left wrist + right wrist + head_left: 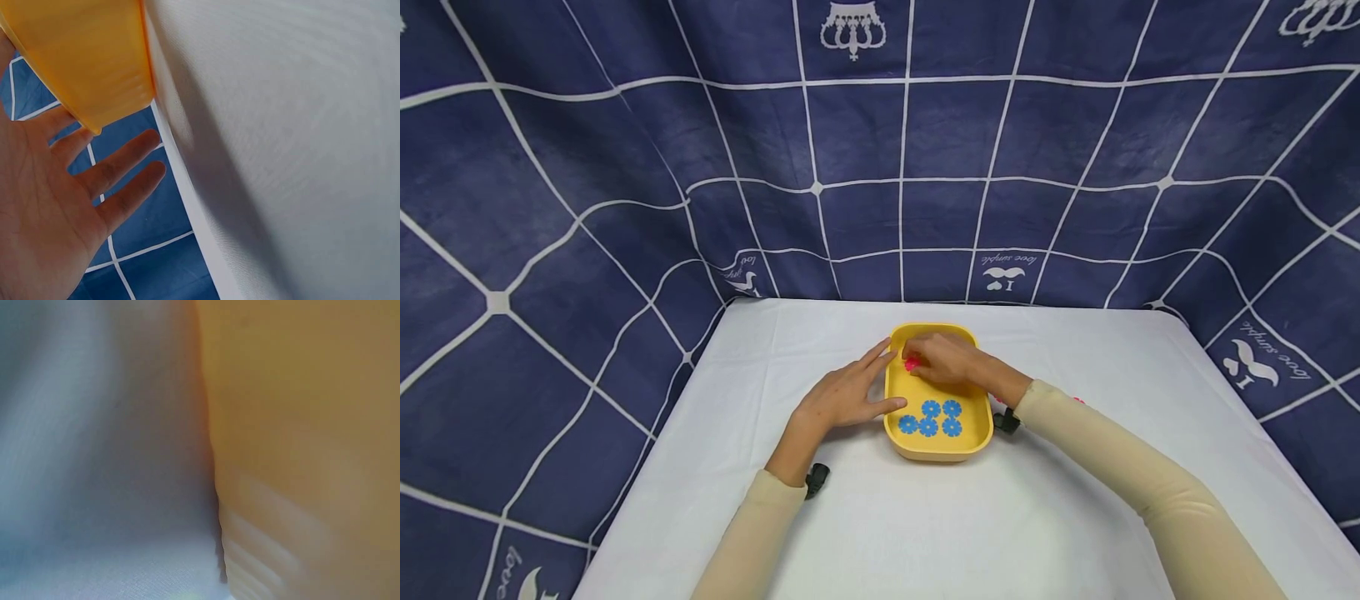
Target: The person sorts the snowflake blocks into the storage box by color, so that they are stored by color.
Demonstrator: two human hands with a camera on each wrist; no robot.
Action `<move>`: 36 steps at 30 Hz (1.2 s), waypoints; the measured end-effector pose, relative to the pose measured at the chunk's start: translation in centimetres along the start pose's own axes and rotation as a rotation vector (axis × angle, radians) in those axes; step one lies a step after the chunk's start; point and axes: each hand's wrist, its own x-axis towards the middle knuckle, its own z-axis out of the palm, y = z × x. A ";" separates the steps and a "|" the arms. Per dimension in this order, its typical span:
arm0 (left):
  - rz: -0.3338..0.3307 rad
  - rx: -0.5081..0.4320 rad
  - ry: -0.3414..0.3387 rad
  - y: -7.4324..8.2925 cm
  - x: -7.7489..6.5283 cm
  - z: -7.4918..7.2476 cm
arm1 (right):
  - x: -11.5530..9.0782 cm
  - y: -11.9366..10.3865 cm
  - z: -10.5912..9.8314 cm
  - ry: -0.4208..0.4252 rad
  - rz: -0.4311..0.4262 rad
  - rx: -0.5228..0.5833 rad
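Observation:
A yellow tray (940, 456) with rounded corners stands on the white tabletop. Several blue notched discs, like small plastic flowers (952, 427), lie flat at its near end. Reaching in over the right rim, my right hand (943, 358) pinches a pinkish-red notched disc (912, 364) at the far left of the tray. My left hand (838, 396) is at the left rim, its fingers and thumb spread and fairly straight. In the left wrist view the left palm (44, 206) faces the tray's outer wall (94, 56). The right wrist view holds just the tray's wall (306, 425) and cloth.
Pinkish-red bits (1078, 400) show on the white cloth (880, 533) beside the right forearm, partly hidden by it. A dark wrist camera (1006, 421) hangs near the tray's right side. Behind the table rises a navy curtain (857, 217) with white lines.

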 end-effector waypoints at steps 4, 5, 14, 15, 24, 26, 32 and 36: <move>-0.003 -0.002 -0.002 0.0 0.0 -0.1 | 0.0 0.0 0.0 0.002 -0.001 -0.017; -0.002 -0.002 -0.001 0.0 0.0 -0.1 | 0.0 0.0 0.0 0.002 -0.001 -0.020; -0.004 0.007 -0.005 -0.1 0.0 0.0 | -0.2 0.2 0.0 0.005 -0.007 -0.010; -0.005 0.003 -0.004 -0.1 0.0 0.0 | -0.2 0.2 -0.1 0.005 -0.007 -0.010; -0.003 -0.015 -0.009 -0.1 0.1 0.0 | -1.0 -0.3 -1.7 0.021 0.064 -0.031; -0.008 -0.017 -0.010 -0.1 0.1 0.0 | -1.2 -0.5 -2.2 0.040 0.056 -0.033; -0.005 -0.014 -0.001 -0.2 0.1 0.1 | -1.8 -1.2 -3.8 0.098 0.026 -0.011; -0.009 -0.012 -0.001 -0.2 0.1 0.2 | -2.4 -1.5 -4.8 0.146 0.007 -0.013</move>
